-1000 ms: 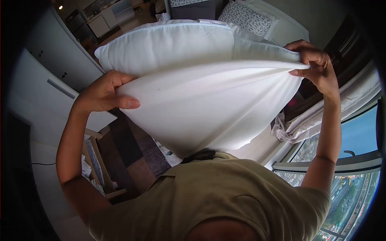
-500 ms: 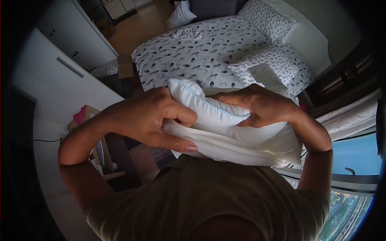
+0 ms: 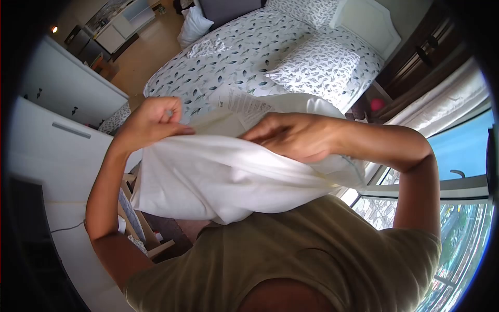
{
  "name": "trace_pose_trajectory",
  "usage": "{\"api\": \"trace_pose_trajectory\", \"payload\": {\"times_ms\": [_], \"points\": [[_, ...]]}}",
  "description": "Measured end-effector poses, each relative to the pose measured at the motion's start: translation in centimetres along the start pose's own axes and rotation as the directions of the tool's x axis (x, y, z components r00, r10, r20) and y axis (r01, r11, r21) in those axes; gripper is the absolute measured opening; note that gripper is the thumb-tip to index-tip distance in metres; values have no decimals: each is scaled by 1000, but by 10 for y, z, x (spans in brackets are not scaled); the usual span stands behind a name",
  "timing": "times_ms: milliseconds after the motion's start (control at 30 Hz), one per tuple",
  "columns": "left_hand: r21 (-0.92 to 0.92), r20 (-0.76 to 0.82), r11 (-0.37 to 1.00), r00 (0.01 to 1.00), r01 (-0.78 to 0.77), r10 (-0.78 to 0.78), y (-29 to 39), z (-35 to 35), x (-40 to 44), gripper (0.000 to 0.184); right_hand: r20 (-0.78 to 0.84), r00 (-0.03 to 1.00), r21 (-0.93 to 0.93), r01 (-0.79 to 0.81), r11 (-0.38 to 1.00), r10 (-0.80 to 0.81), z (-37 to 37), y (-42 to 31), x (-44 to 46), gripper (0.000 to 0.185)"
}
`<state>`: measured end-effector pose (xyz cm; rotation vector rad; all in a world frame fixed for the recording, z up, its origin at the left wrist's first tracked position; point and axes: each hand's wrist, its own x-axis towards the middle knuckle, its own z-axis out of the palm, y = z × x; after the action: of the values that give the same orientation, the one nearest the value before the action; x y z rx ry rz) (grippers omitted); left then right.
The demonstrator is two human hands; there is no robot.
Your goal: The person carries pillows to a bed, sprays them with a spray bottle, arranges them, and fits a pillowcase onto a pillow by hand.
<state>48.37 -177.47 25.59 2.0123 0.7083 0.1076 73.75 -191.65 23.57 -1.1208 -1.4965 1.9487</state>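
A white fabric cover hangs bunched in front of my chest, with a printed label on its far layer. My left hand pinches the cover's upper edge near its left corner, fingers curled. My right hand reaches over the edge into the opening; its fingertips are hidden by the fabric. White material with a pale blue edge bulges at the right, partly under my right forearm.
Beyond the cover is a bed with leaf-patterned bedding and a patterned pillow. White cabinets stand at the left, with an open wooden drawer below. A curtain and window are at the right.
The blue-edged pillow has gone down into the cover. My left hand has moved left and up along the cover's edge, while my right hand has shifted left and into the opening.
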Motion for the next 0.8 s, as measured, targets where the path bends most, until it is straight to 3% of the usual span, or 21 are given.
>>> {"api": "trace_pose_trajectory", "payload": {"times_ms": [33,67,100,133,167,200,267,300,367,433,467,500,533,567,633,667,733,767,800], "points": [[113,3,990,996,84,-85,-4,-11,-8,30,-73,989,73,-120,990,125,-3,-3,-18,34],[142,73,978,984,154,-165,-6,-13,-13,30,-21,999,-210,44,977,-49,-11,-5,-40,29],[173,135,959,959,226,-250,-6,-13,-17,30,83,977,-464,211,860,-195,-18,-7,-60,25],[219,277,925,889,311,-365,7,-10,-17,19,91,971,-613,229,756,-221,-16,-7,-73,21],[215,279,926,889,310,-362,16,-3,-10,19,108,964,-740,241,628,-243,-9,-5,-83,17],[219,246,961,943,170,-223,25,8,-1,29,81,911,-701,340,626,-404,-2,6,-82,16],[244,217,950,966,-195,143,42,30,26,63,141,895,-668,401,626,-423,11,-4,-82,15],[261,220,874,906,-411,360,49,42,45,81,202,872,-641,462,613,-446,17,-9,-80,22],[-11,258,776,748,-631,612,64,74,77,86,224,848,-632,501,591,-480,23,-4,-74,23],[181,409,826,805,-534,430,87,93,74,79,194,859,-564,493,663,-474,27,-1,-73,22],[257,410,816,823,-518,394,91,97,68,64,183,886,-612,442,656,-426,25,-5,-85,20],[156,361,743,738,-650,570,70,105,68,51,147,907,-642,391,659,-396,21,-2,-97,18],[82,387,785,745,-614,543,67,104,58,44,133,919,-692,355,629,-372,10,-2,-112,20],[30,518,835,723,-549,457,67,97,50,42,119,930,-733,318,601,-347,-2,1,-128,22],[39,624,828,661,-559,416,58,87,42,34,-142,972,-544,82,835,-188,-29,17,-153,24],[39,627,831,661,-554,412,54,89,43,34,-202,953,-510,94,855,-225,-38,26,-154,25],[-138,500,739,598,-659,626,47,99,47,40,-250,922,-439,164,884,-295,-47,25,-147,25],[-142,496,743,603,-654,625,47,107,50,40,-293,916,-409,140,902,-274,-48,15,-141,27],[-203,530,816,640,-541,556,54,117,57,44,-334,905,-311,159,937,-264,-49,9,-125,28]]}}
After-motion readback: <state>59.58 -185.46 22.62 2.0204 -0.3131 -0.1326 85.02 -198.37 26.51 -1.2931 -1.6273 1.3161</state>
